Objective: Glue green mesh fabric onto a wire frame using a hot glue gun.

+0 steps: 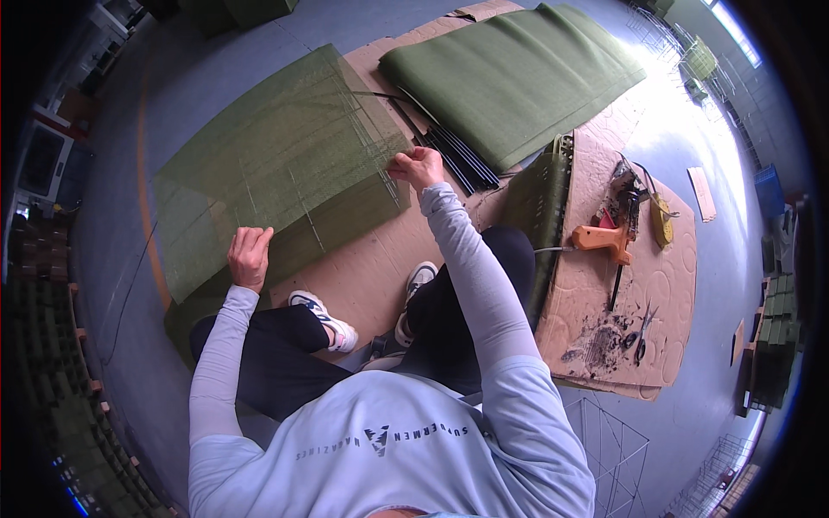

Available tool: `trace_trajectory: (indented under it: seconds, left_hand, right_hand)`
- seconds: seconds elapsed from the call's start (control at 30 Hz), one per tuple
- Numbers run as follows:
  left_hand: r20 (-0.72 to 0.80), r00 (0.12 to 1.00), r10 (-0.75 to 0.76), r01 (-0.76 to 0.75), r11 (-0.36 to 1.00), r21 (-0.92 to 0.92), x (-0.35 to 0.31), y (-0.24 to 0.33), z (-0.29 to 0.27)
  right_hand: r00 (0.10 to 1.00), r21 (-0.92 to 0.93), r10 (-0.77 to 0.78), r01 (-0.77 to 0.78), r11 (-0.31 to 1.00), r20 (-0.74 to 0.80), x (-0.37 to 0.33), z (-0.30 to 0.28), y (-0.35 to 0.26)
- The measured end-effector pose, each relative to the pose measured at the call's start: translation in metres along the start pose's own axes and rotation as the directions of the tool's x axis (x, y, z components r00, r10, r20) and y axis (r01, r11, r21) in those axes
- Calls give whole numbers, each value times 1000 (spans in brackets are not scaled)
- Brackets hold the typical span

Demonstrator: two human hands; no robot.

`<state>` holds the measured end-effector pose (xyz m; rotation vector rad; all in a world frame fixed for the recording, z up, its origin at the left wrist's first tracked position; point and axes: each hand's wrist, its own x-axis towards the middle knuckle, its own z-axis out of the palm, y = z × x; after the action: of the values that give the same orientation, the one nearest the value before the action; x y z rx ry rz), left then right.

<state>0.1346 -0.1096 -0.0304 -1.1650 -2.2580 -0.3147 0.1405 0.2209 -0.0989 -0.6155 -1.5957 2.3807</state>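
A see-through green mesh sheet (250,129) spreads in front of me, with thin metal wires (302,203) showing along and through it. My left hand (250,257) is closed on the sheet's near edge, fingers curled and pressed together. At the sheet's right corner, my right hand (418,167) pinches the mesh between thumb and fingers. Below the raised sheet, more green mesh (345,211) lies over the cardboard (367,272) by my shoes. Just beyond my right hand lies a bundle of thin black rods (462,157).
A stack of folded green mesh (509,82) lies at the far right. To my right, a cardboard-topped stand (665,302) holds an orange glue gun (604,240), a yellow object (662,223), scissors (642,337) and dark smears. A wire frame (609,457) stands on the floor at lower right.
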Motion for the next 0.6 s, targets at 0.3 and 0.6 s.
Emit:
trace_trajectory:
  seconds: [0.3, 0.6]
  left_hand:
    - [15, 1000, 18, -18, 1000, -1, -1, 1, 4]
    - [63, 996, 59, -61, 998, 27, -7, -2, 11]
  right_hand:
    - [999, -14, 50, -51, 999, -19, 2, -2, 4]
    - [997, -44, 79, -80, 996, -28, 9, -2, 15]
